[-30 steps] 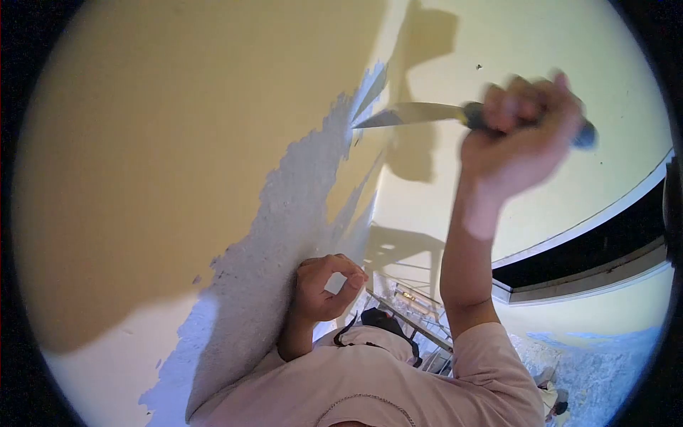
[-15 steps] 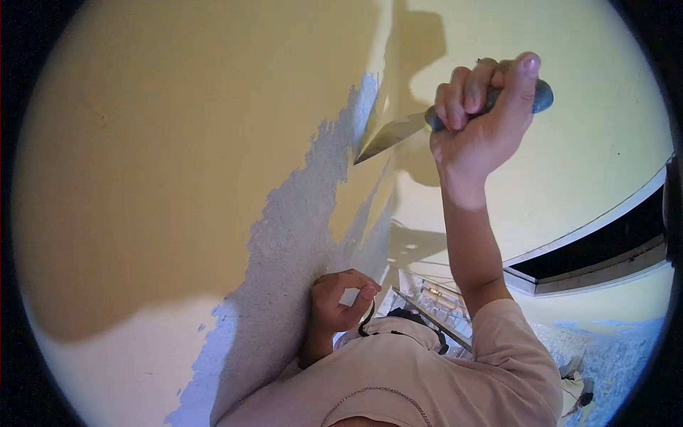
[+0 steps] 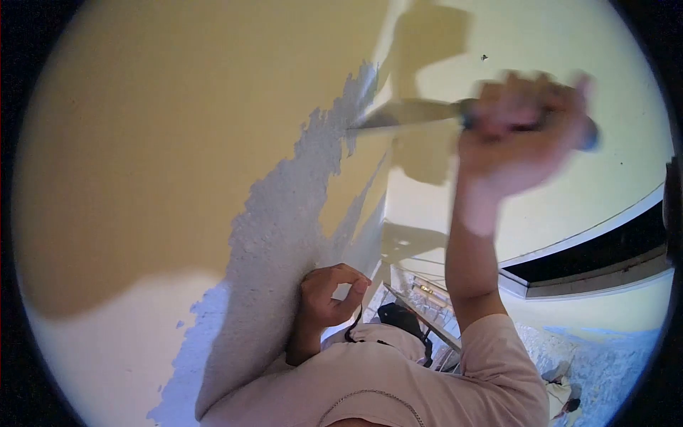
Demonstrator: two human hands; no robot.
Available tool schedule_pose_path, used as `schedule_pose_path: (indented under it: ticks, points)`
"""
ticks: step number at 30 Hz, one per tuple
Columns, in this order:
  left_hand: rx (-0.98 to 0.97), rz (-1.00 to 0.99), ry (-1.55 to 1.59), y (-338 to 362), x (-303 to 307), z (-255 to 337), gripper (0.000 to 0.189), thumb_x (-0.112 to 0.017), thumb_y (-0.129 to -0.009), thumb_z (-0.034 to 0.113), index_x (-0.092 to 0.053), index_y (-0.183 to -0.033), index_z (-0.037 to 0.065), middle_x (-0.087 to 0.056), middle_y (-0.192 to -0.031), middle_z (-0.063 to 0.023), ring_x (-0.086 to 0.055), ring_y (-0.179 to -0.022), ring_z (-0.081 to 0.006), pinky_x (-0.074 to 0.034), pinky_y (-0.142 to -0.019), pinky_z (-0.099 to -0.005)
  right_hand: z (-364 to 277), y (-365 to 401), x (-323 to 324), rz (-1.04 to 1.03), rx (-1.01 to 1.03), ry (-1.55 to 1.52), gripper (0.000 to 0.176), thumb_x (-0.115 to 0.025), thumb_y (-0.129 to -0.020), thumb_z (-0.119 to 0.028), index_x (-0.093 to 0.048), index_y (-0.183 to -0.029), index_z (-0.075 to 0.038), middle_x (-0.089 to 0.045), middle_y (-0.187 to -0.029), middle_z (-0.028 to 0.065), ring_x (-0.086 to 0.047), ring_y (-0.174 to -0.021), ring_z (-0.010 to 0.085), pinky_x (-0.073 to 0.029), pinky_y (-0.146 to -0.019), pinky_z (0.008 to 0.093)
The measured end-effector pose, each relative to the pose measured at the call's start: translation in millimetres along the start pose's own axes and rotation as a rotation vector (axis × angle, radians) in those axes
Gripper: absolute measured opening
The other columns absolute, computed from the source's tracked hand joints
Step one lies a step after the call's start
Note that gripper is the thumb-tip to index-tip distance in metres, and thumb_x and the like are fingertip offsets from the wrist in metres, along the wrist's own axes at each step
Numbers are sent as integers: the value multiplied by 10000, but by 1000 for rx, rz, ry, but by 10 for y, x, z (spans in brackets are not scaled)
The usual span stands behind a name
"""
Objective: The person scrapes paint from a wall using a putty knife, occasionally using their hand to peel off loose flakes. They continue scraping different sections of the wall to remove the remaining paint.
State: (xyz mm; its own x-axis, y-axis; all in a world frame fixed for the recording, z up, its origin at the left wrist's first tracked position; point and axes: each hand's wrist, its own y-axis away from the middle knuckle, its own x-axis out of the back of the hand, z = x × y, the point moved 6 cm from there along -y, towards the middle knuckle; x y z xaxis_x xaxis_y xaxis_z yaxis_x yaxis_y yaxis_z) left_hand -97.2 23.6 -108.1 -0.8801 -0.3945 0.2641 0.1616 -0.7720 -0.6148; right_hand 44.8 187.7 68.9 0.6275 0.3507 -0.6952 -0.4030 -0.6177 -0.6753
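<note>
My right hand (image 3: 523, 135), raised and blurred by motion, is closed round the dark handle of a putty knife (image 3: 413, 112). Its metal blade points left, with the tip right at the edge of the peeled paint near the wall corner. Low on the left, my left hand (image 3: 331, 295) is held close to the scraped wall, fingers curled and thumb meeting the fingertips in a loop. A thin black cord (image 3: 354, 324) runs just below those fingertips; I cannot tell whether they pinch it.
Yellow paint (image 3: 142, 156) covers the left wall around a long bare grey patch (image 3: 270, 213). The adjoining wall (image 3: 569, 192) on the right is pale yellow, with a dark framed opening (image 3: 590, 249). Rubble-like debris (image 3: 597, 363) lies below, beside a slanting board (image 3: 423, 317).
My right hand has moved right and slightly down, and the knife has swung from slanting to nearly level. The blade tip sits higher on the wall. My left hand keeps its curled shape.
</note>
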Motion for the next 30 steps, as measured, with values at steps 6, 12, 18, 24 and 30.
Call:
schedule_pose_path:
  ticks: [6,12,18,24,30]
  points:
    - [-21,-1,-87,-58,-26,45,85,-588,-792,49,-522,-756,8,-621,-645,-128,-624,-578,-195,-486,-516,-286,6,-2,55,-13,-194,-173,338,-446,-892,-318,-369,-610,-148,-257,-446,-39,-222,-348,68,-181,-305,211]
    - [25,6,5,-107,-41,-2,83,-609,-761,20,-531,-731,21,-627,-663,-114,-630,-592,-203,-487,-531,-287,44,-3,-69,47,-215,53,325,-452,-888,-305,-386,-612,-147,-282,-463,-37,-222,-351,54,-181,-305,194]
    - [20,3,96,-162,20,-14,84,-610,-745,15,-537,-704,19,-624,-659,-123,-632,-601,-210,-493,-543,-294,90,141,-168,-49,-142,27,275,-467,-882,-275,-388,-659,-136,-291,-473,-27,-218,-347,60,-193,-308,205]
    - [-31,-47,164,-180,41,3,76,-611,-727,8,-545,-689,15,-620,-654,-127,-632,-606,-214,-497,-552,-297,-57,54,-233,-26,-170,-259,280,-484,-874,-264,-367,-650,-143,-275,-447,-33,-210,-340,73,-186,-302,220]
    - [-14,-71,179,-155,24,9,58,-595,-730,7,-558,-687,19,-620,-660,-129,-633,-602,-216,-503,-579,-293,-231,-51,-143,5,-44,-80,306,-443,-892,-283,-391,-633,-129,-322,-474,-41,-242,-345,64,-190,-296,214]
